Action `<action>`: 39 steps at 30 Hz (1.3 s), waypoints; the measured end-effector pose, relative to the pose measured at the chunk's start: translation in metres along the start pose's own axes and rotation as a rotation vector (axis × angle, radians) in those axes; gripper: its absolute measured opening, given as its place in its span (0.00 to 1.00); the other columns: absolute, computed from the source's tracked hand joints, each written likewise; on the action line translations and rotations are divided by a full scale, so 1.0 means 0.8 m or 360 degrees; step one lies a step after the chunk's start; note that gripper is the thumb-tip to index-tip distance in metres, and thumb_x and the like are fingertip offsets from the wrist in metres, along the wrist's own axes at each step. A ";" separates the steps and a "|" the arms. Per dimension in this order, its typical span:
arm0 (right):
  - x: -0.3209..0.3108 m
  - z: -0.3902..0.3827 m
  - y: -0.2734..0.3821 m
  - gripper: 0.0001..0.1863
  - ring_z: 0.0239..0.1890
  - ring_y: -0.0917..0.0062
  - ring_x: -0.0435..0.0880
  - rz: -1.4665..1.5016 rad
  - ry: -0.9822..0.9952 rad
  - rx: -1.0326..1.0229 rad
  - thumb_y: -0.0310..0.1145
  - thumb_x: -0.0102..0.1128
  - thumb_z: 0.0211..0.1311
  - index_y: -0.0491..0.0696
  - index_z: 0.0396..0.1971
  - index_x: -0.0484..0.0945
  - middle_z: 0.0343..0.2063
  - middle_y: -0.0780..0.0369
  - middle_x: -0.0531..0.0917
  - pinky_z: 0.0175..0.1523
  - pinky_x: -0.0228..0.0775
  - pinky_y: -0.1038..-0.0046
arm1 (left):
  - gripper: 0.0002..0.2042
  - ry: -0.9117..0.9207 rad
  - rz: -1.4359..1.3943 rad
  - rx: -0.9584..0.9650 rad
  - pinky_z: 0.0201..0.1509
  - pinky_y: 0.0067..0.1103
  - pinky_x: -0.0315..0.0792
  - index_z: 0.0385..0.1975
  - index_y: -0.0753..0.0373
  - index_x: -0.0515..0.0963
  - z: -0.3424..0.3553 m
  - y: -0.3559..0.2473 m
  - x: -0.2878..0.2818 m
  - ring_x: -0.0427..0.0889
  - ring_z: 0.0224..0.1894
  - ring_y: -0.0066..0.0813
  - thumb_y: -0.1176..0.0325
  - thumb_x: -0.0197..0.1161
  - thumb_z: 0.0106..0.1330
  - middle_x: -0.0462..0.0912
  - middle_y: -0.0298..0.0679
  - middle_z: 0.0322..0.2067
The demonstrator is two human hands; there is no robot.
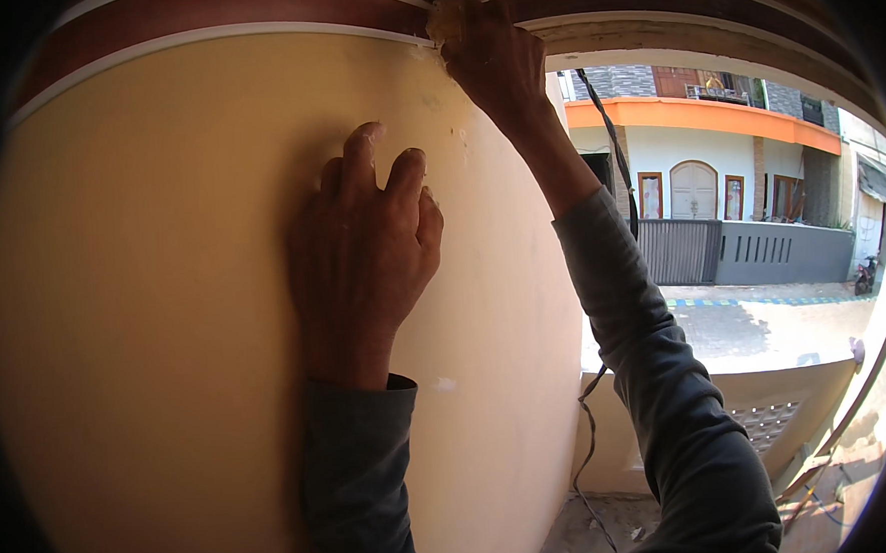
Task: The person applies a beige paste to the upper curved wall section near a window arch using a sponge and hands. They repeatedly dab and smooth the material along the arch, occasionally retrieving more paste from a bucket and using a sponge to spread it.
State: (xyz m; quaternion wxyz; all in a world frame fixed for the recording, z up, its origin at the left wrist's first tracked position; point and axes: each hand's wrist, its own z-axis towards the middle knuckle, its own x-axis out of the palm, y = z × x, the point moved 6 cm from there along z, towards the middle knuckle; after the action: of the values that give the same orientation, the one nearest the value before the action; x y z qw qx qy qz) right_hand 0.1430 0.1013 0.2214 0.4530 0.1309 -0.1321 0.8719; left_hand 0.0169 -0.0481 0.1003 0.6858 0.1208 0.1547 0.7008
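My left hand rests against the cream wall, fingers apart and slightly bent, with nothing in it. Raised higher, my right hand is closed on a yellowish sponge-like piece, whose far side my fingers hide. That piece presses at the top corner of the wall, where the dark red band with white edging meets the brown ceiling trim. Small pale marks and chips show on the wall below my right hand. Both forearms are in dark grey sleeves.
A dark twisted cable hangs beside my right forearm and runs down to the ground. Beyond the opening on the right are a low cream wall, a street, and a house with a grey gate and an orange band.
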 end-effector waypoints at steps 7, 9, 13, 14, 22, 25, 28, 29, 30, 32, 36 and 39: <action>0.037 -0.023 0.012 0.13 0.22 0.65 0.87 -0.0225 0.0112 -0.0283 0.31 0.61 0.59 0.50 0.45 0.81 0.36 0.56 0.78 0.25 0.80 0.64 | 0.10 0.0012 0.0004 -0.0002 0.39 0.31 0.83 0.44 0.58 0.81 0.002 -0.003 -0.002 0.84 0.44 0.37 0.67 0.67 0.63 0.78 0.43 0.55; 0.016 -0.008 0.004 0.14 0.22 0.68 0.86 -0.0280 0.0191 -0.0135 0.33 0.62 0.57 0.50 0.45 0.83 0.34 0.57 0.78 0.24 0.78 0.65 | 0.10 -0.0002 0.0004 -0.0004 0.39 0.31 0.83 0.43 0.58 0.81 0.003 0.000 -0.004 0.84 0.44 0.37 0.67 0.67 0.63 0.78 0.42 0.54; -0.002 -0.007 0.021 0.15 0.21 0.64 0.85 0.0050 -0.0077 -0.0356 0.32 0.58 0.59 0.50 0.46 0.83 0.38 0.52 0.80 0.24 0.78 0.64 | 0.10 0.0017 -0.0008 -0.0002 0.40 0.30 0.83 0.43 0.57 0.82 0.005 -0.006 0.000 0.84 0.45 0.37 0.67 0.67 0.63 0.78 0.42 0.55; 0.024 -0.011 0.021 0.14 0.21 0.62 0.86 -0.0097 0.0027 -0.0329 0.33 0.57 0.59 0.50 0.44 0.83 0.38 0.51 0.80 0.25 0.79 0.63 | 0.10 -0.0017 0.0003 0.0020 0.40 0.30 0.83 0.43 0.57 0.82 0.004 -0.006 0.000 0.84 0.45 0.37 0.67 0.67 0.63 0.78 0.42 0.55; -0.062 0.002 -0.052 0.15 0.26 0.61 0.88 -0.0400 -0.0247 0.0110 0.38 0.66 0.61 0.44 0.41 0.79 0.37 0.53 0.77 0.26 0.79 0.62 | 0.11 0.0031 -0.0015 -0.0028 0.41 0.31 0.84 0.43 0.57 0.82 0.003 0.000 0.001 0.84 0.46 0.37 0.68 0.68 0.62 0.78 0.42 0.55; -0.047 -0.004 -0.066 0.17 0.31 0.60 0.88 -0.0293 -0.0278 0.0201 0.38 0.66 0.62 0.46 0.46 0.76 0.38 0.54 0.76 0.29 0.80 0.61 | 0.11 0.0042 -0.0031 -0.0031 0.41 0.31 0.84 0.43 0.58 0.81 0.004 0.000 0.003 0.84 0.46 0.37 0.68 0.68 0.62 0.78 0.43 0.55; -0.015 -0.011 -0.045 0.16 0.33 0.58 0.87 -0.0267 -0.0332 0.0059 0.37 0.65 0.64 0.48 0.47 0.77 0.40 0.54 0.76 0.33 0.81 0.59 | 0.11 0.0029 -0.0031 -0.0030 0.41 0.31 0.84 0.43 0.58 0.81 0.002 0.002 0.002 0.84 0.46 0.37 0.68 0.68 0.62 0.78 0.43 0.55; -0.002 -0.014 -0.039 0.17 0.36 0.57 0.87 -0.0215 -0.0218 0.0122 0.36 0.64 0.64 0.50 0.51 0.77 0.40 0.54 0.76 0.35 0.82 0.57 | 0.11 0.0024 -0.0020 -0.0028 0.41 0.31 0.84 0.43 0.58 0.81 0.001 0.004 0.001 0.84 0.45 0.37 0.68 0.68 0.62 0.78 0.43 0.55; 0.009 -0.015 -0.028 0.17 0.36 0.56 0.87 -0.0166 -0.0168 0.0133 0.36 0.64 0.64 0.50 0.52 0.77 0.41 0.54 0.76 0.35 0.82 0.56 | 0.11 0.0019 -0.0011 -0.0026 0.41 0.31 0.84 0.43 0.58 0.81 0.000 0.005 0.000 0.84 0.45 0.37 0.68 0.68 0.62 0.78 0.43 0.54; 0.032 -0.023 -0.016 0.18 0.37 0.55 0.87 -0.0083 -0.0057 0.0153 0.35 0.63 0.65 0.50 0.54 0.77 0.42 0.53 0.77 0.35 0.81 0.55 | 0.11 0.0024 0.0014 -0.0018 0.41 0.31 0.83 0.43 0.57 0.81 -0.001 0.003 0.001 0.84 0.45 0.37 0.68 0.68 0.62 0.78 0.43 0.55; 0.051 -0.031 -0.004 0.13 0.37 0.53 0.87 0.0121 0.0038 0.0275 0.35 0.59 0.67 0.51 0.49 0.81 0.46 0.50 0.78 0.39 0.80 0.50 | 0.10 -0.0009 -0.0001 0.0004 0.40 0.30 0.83 0.42 0.57 0.82 -0.001 0.001 0.001 0.85 0.44 0.37 0.68 0.68 0.61 0.78 0.43 0.54; 0.008 -0.015 -0.024 0.13 0.29 0.53 0.86 0.0077 -0.0129 0.0373 0.41 0.60 0.68 0.49 0.44 0.82 0.46 0.51 0.78 0.36 0.78 0.50 | 0.10 0.0003 -0.0021 -0.0029 0.40 0.30 0.83 0.41 0.57 0.82 0.001 0.004 0.001 0.85 0.44 0.37 0.68 0.68 0.61 0.79 0.43 0.54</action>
State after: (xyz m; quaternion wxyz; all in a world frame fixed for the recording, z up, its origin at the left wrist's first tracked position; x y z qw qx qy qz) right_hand 0.1538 0.1210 0.2147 0.4079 0.2148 -0.0507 0.8860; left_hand 0.0145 -0.0473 0.1018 0.6913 0.1127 0.1497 0.6978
